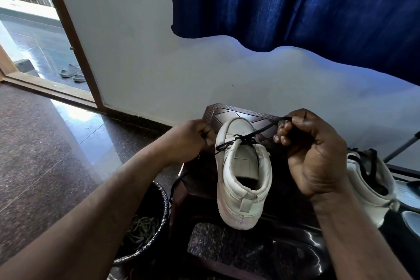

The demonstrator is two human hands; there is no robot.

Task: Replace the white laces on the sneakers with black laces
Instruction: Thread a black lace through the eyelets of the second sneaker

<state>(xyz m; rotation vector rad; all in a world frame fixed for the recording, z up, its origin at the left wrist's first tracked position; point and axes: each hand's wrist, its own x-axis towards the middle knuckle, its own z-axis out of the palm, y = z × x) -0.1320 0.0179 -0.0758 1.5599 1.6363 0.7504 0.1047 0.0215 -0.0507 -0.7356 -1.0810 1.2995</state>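
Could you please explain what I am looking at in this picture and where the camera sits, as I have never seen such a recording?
There is no machine here. A person works with two bare hands, and the single picture comes from a wide-angle camera worn on the head, looking forward and down, so the forearms reach in from the bottom edge. A white sneaker stands on a dark brown stool with its heel toward the camera. A black lace crosses over its tongue. The left hand grips one end and the right hand pinches the other. A second sneaker, with black laces, sits to the right. A dark bin at lower left holds pale laces.
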